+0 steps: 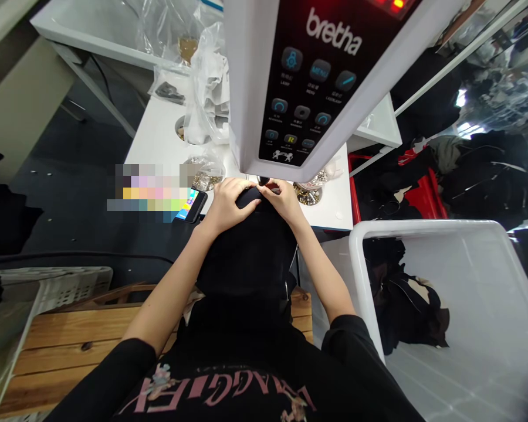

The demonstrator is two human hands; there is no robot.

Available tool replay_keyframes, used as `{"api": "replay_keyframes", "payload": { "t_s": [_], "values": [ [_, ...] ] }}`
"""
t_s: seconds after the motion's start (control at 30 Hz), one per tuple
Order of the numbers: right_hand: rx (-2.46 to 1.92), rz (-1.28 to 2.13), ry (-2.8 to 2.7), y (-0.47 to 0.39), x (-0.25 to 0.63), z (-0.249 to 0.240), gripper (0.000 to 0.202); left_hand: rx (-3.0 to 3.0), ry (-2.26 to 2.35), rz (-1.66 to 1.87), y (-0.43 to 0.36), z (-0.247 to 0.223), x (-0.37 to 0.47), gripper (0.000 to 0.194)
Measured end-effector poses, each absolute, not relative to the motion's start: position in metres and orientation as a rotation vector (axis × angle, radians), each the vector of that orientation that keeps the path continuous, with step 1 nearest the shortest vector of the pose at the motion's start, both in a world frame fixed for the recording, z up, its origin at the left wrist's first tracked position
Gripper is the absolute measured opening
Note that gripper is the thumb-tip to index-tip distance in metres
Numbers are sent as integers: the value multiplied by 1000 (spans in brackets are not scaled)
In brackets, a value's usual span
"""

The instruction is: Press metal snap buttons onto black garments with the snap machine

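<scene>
A white machine with a black button panel (308, 88) fills the upper middle, its dark tip just above my fingertips. Black fabric (250, 246) lies over my lap and reaches up to that tip. My left hand (231, 204) holds the fabric's far edge from the left, thumb on top. From the right, my right hand (282, 200) pinches the same edge, fingertips close to the machine's tip. Small metal parts sit in a round holder (308, 194) right of my hands, with more in a clear plastic bag (206, 170) to the left.
A phone (192, 205) lies at the white table's (149, 140) left edge. Plastic bags (209, 82) stand behind. At the right is a large white bin (475, 281) with dark fabric pieces; a red crate (426, 196) is beyond. A wooden bench (66, 346) is beneath me.
</scene>
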State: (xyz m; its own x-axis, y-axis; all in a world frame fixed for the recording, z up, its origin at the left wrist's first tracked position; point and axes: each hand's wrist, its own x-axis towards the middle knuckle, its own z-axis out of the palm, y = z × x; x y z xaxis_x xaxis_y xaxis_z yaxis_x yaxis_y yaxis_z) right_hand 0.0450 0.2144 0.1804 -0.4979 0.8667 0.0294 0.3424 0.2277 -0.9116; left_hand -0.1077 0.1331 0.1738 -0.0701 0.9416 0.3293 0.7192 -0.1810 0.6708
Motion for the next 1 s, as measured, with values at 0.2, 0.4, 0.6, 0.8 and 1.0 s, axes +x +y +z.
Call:
{"api": "replay_keyframes", "payload": {
  "t_s": [0.2,0.4,0.6,0.8,1.0],
  "values": [
    [-1104,1308,-1922,217,44,181,21,1919,1791,1087,133,175,-110,29],
    [-1120,1288,-1922,214,44,185,20,1880,1744,1079,136,174,-113,28],
    [-1051,1295,-1954,216,44,187,22,1884,1724,1100,138,173,-115,27],
    [-1070,1285,-2010,218,44,191,22,1880,1732,1085,139,173,-115,27],
    [-1070,1267,-2036,216,44,193,23,1881,1729,1082,139,175,-115,27]
  ]
}}
